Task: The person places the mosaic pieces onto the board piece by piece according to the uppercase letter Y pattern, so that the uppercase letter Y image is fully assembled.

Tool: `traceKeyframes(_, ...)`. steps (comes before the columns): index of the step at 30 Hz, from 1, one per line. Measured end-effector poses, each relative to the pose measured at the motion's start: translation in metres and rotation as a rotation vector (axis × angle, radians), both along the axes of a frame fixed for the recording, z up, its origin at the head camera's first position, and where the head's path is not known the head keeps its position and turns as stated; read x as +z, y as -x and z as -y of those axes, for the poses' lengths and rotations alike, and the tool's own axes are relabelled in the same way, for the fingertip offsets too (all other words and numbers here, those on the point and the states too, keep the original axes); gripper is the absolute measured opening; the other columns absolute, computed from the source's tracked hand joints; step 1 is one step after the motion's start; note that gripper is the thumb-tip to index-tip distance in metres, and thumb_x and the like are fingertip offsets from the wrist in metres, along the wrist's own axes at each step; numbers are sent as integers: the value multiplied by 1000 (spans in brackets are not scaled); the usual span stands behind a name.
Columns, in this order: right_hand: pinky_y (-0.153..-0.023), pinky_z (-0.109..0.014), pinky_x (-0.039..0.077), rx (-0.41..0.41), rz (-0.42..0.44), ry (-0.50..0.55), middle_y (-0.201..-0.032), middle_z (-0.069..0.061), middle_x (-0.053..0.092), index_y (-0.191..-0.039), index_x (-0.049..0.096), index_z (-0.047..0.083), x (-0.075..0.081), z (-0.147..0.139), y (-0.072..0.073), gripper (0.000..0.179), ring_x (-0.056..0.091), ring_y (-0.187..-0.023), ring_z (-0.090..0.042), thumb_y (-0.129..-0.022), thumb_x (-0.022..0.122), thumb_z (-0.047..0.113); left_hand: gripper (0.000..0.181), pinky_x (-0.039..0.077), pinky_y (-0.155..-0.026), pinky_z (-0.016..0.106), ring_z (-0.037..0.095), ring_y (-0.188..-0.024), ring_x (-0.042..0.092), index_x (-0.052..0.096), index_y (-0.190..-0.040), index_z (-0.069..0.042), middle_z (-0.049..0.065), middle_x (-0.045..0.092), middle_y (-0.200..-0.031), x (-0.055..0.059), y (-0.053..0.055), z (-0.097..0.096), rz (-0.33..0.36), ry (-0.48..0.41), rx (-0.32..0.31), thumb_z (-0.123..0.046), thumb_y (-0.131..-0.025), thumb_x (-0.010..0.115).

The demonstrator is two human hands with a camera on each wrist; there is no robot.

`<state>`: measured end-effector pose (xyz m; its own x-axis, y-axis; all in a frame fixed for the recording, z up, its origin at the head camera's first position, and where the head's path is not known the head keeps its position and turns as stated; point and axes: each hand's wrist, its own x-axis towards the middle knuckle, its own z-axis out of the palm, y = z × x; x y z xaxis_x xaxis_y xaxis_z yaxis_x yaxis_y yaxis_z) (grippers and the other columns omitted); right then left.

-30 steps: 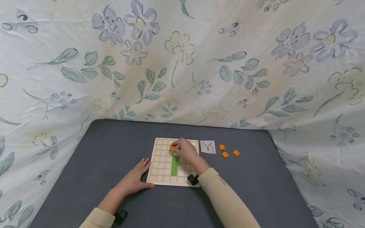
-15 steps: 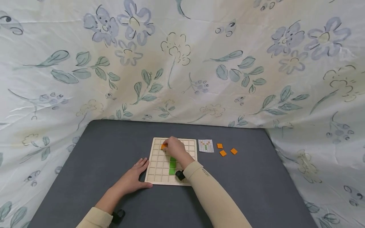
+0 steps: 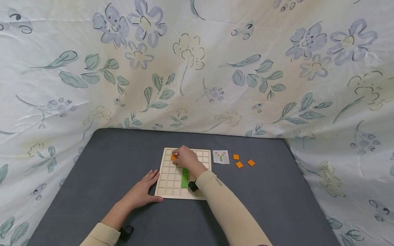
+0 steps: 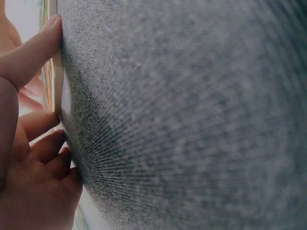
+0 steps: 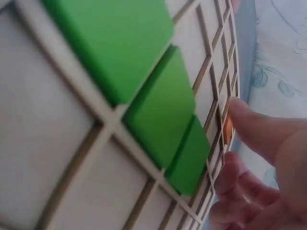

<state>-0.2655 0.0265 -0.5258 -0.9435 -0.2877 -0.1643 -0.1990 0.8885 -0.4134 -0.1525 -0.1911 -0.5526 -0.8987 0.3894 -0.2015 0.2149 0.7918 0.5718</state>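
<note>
A pale wooden grid board (image 3: 167,188) lies on the dark cloth, with a column of green tiles (image 3: 184,178) in its cells. Over the board's far left part, my right hand (image 3: 187,159) pinches an orange tile (image 3: 173,157) between thumb and fingers. The right wrist view has that tile (image 5: 228,132) at the grid, between the thumb (image 5: 254,132) and the bent fingers; whether it sits fully in a cell is unclear. My left hand (image 3: 143,191) rests at the board's left edge, fingers stretched out, thumb at the near left corner. Part of the board is hidden under the right arm.
To the right of the board lies a small printed pattern card (image 3: 221,157). Several loose pieces, orange tiles (image 3: 239,165), lie beyond it on the dark tabletop (image 3: 261,198). A floral cloth (image 3: 191,85) hangs behind and around the table.
My right hand has moved left across the board, carrying the orange tile from near the middle to the far left part. The left hand stays at the board's edge. The head view has shifted slightly.
</note>
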Motion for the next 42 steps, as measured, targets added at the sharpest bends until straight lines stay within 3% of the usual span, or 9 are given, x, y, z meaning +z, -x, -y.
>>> traceKeyframes(5, -72, -33, 54, -11, -24, 81, -120, -3, 65, -138, 64, 25, 13, -11, -6, 43, 64, -103, -21, -96, 72, 26, 109, 30, -115, 63, 39, -155, 17, 32, -158, -7, 14, 25, -167, 0, 0, -2, 4, 5, -2, -54, -75, 85)
traceKeyframes(11, -72, -33, 53, -24, -74, 205, -120, -5, 67, -136, 66, 20, 29, -32, -17, 40, 65, -96, -21, -97, 70, 26, 109, 30, -115, 63, 39, -155, 17, 33, -158, -7, 14, 26, -166, -2, 1, -3, -9, 21, 1, -54, -74, 85)
traceKeyframes(23, -71, -32, 54, -80, -92, 364, -112, -5, 72, -130, 69, 12, 29, -77, -40, 34, 67, -91, -19, -98, 69, 24, 110, 32, -115, 62, 38, -155, 18, 33, -158, -7, 14, 27, -166, -2, 5, -2, -21, 33, -8, -55, -74, 85)
traceKeyframes(32, -69, -30, 54, -164, -124, 413, -106, -3, 72, -124, 72, 14, 31, -97, -54, 30, 66, -90, -19, -95, 72, 22, 110, 31, -115, 62, 38, -155, 16, 33, -158, -7, 14, 26, -166, -3, 3, 0, 4, 39, 0, -56, -74, 84)
traceKeyframes(42, -63, -29, 52, -260, -231, 370, -100, -2, 71, -124, 72, 14, 34, -132, -68, 30, 66, -85, -18, -95, 73, 20, 111, 30, -115, 63, 37, -155, 16, 32, -159, -9, 13, 26, -167, -2, 5, -4, -1, 40, 0, -57, -74, 84)
